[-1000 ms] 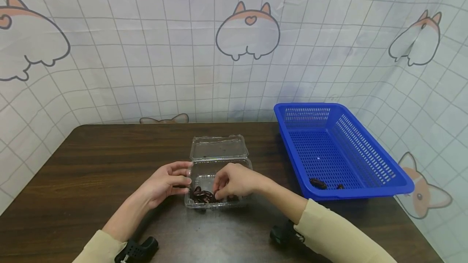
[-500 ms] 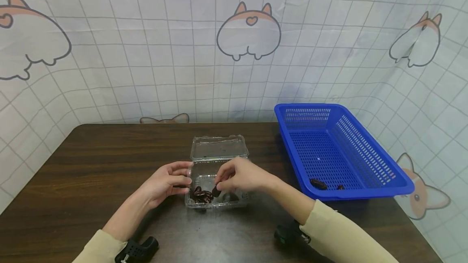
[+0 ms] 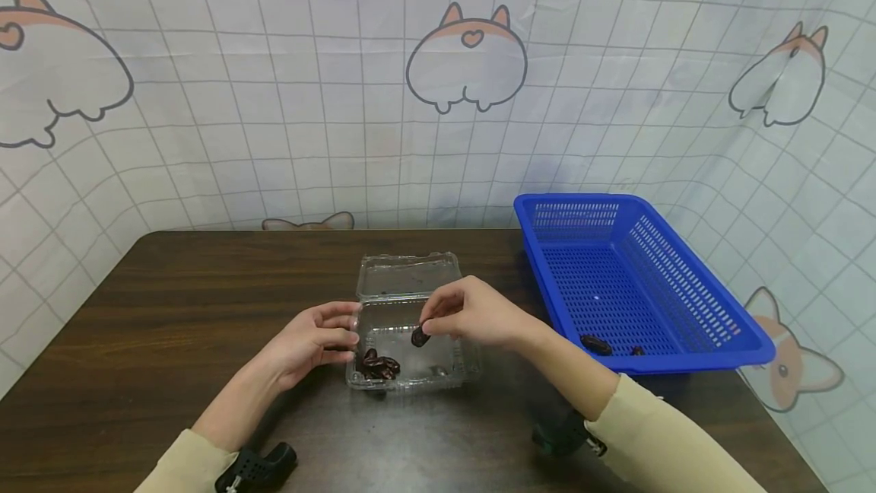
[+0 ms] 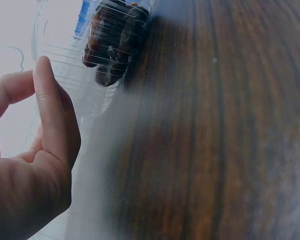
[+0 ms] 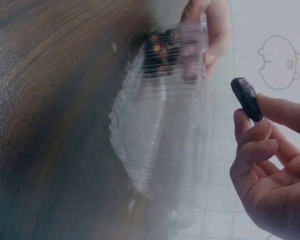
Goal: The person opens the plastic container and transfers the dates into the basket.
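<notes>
A dark, wrinkled date [image 3: 420, 336] is pinched between the thumb and fingers of my right hand [image 3: 472, 318], raised over a clear plastic clamshell box [image 3: 383, 337]. In the right wrist view the date [image 5: 247, 97] points up from the fingertips, apart from the box. The lid [image 3: 411, 278] stands open at the back. Several glossy dates [image 3: 379, 366] lie heaped in the box's front left corner. My left hand [image 3: 315, 341] rests its fairly straight fingers and thumb against the box's left wall.
A blue perforated plastic basket [image 3: 684, 364] stands at the right of the brown wooden table [image 3: 239, 280]. Near its front lie a dark date [image 3: 596, 345] and a smaller dark piece [image 3: 637, 351]. A wall covering with a grid pattern hangs behind the table.
My right hand has picked a date from the box, lifted it and moved it up and to the right. My left hand has stayed at the box's left side.
</notes>
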The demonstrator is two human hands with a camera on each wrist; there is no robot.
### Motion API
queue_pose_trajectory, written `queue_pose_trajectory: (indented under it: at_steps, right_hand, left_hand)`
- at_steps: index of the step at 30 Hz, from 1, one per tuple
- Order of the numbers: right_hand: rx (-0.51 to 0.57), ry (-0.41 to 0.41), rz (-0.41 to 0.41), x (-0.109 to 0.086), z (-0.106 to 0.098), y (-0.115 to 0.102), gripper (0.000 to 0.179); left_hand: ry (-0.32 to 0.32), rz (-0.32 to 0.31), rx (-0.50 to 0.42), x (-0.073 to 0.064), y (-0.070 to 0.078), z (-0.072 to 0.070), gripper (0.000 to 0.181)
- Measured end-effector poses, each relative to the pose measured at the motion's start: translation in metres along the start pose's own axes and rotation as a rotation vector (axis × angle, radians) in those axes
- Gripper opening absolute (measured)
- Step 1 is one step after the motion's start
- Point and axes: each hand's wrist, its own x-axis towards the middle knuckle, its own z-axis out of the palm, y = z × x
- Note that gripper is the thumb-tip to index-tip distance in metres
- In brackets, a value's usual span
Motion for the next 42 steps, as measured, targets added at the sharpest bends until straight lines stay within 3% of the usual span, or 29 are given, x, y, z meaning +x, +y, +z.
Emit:
queue_pose_trajectory:
  at_steps: [11,24,42]
  right_hand:
    - [0.037,0.031,-0.004,-0.016,-0.014,-0.009,0.015]
    - [0.135,0.058,0.051,-0.033,-0.033,-0.009,0.016]
    - [0.177,0.146,0.085,-0.051,-0.057,0.000,0.019]
  left_hand:
    - [-0.002,0.005,0.002,0.000,0.000,0.000,0.062]
    - [0.004,0.006,-0.011,0.001,0.000,0.001,0.061]
    - [0.005,0.007,-0.006,0.000,-0.001,0.001,0.061]
